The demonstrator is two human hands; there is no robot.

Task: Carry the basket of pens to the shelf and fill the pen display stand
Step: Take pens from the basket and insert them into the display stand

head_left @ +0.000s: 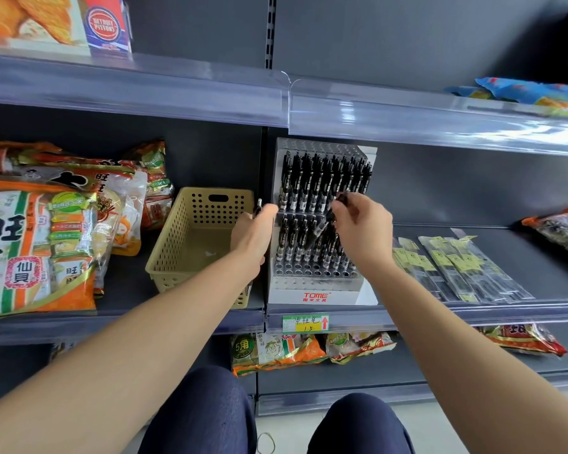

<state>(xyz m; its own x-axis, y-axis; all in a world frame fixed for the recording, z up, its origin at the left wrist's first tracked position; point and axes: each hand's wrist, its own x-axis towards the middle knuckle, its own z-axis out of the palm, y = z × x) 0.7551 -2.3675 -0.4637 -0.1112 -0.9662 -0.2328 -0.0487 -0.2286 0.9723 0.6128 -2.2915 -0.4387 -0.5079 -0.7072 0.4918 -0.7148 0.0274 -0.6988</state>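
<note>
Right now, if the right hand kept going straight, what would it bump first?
The right hand would probably meet the black pens standing in the pen display stand first; depth is unclear.

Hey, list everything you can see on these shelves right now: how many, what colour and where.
basket: one, beige, middle shelf, left of the stand
stand: one, white, middle shelf, centre
pens: many, black, upright in the stand; one more in each hand
snack bags: several, orange and white, middle shelf, left
sleeved packs: several, clear with yellow labels, right of the stand
price tag: one, green and yellow, shelf edge below the stand
lower bags: several, orange and green, shelf below
left hand: grips a pen, between basket and stand
right hand: pinches a pen at the stand
</note>
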